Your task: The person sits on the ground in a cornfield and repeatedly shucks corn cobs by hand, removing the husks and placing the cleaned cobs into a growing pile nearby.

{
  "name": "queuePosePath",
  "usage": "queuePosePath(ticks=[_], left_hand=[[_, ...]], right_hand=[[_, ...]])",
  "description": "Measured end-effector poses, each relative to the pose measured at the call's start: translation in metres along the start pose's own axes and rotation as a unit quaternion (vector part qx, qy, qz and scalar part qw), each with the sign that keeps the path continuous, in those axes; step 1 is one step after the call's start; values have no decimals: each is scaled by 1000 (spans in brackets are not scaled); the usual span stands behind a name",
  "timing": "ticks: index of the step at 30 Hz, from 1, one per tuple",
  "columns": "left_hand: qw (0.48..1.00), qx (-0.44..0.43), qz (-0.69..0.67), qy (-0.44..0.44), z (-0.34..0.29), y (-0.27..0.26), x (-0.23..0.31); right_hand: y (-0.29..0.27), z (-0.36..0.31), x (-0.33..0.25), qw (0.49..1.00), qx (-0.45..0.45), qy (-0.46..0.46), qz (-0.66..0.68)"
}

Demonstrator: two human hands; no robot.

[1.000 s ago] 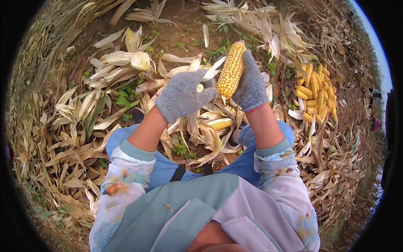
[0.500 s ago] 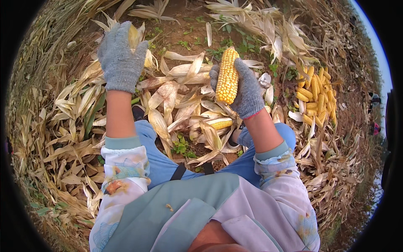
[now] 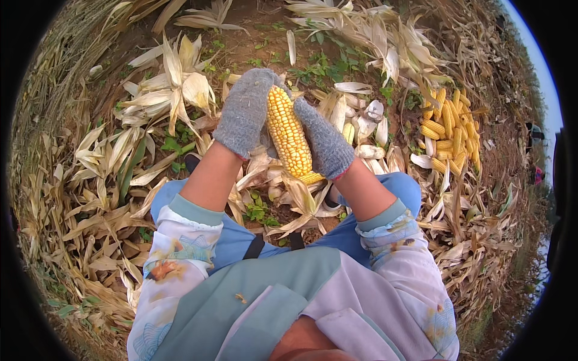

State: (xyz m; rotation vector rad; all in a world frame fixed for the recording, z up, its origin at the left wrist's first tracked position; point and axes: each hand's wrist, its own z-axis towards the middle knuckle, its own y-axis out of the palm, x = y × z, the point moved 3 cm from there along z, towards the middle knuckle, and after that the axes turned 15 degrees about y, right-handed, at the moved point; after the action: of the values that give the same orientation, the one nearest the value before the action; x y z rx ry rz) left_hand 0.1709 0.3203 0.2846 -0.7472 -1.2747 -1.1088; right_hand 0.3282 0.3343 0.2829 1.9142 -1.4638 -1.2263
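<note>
A bare yellow ear of corn (image 3: 289, 131) is between my two grey-gloved hands, tilted with its upper end toward the left. My left hand (image 3: 245, 113) wraps the ear's upper left side, its fingertips hidden behind it. Against the right side rests my right hand (image 3: 325, 141), thumb pointing up along the kernels; its other fingers are out of sight behind the ear. Below the hands, another yellow ear (image 3: 311, 178) shows partly among pale dry husks (image 3: 304, 201). Just right of my right hand, a partly husked ear (image 3: 348, 132) lies among husks.
A heap of husked yellow ears (image 3: 448, 129) lies on the ground to the right. Opened dry husks (image 3: 174, 90) lie at the upper left, and more husks (image 3: 385, 36) at the upper right. Small green weeds (image 3: 259, 209) grow between my legs.
My left hand has come from the husks at the upper left to the ear, leaving the husks on the ground. My right hand has brought the ear left and a little nearer.
</note>
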Motion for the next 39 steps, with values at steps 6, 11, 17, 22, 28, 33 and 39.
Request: queuePosePath(ticks=[6,11,17,22,28,33,39], left_hand=[[975,149,-166,-12,15,-15,29],[973,160,-165,15,18,-35,37],[963,160,-217,6,16,-44,40],[967,158,-200,14,11,-65,44],[952,148,-264,55,19,-90,42],[938,120,-313,92,17,-114,50],[917,153,-353,106,7,-99,87]], right_hand=[[-6,3,41,993,-13,114,-7],[-39,20,40,975,129,48,175],[-101,-50,-87,849,131,-348,374],[-137,-174,-157,704,136,-658,230],[-109,-123,-137,894,82,-393,197],[-93,-67,-117,940,149,-293,95],[-79,-8,-79,947,239,-182,-110]])
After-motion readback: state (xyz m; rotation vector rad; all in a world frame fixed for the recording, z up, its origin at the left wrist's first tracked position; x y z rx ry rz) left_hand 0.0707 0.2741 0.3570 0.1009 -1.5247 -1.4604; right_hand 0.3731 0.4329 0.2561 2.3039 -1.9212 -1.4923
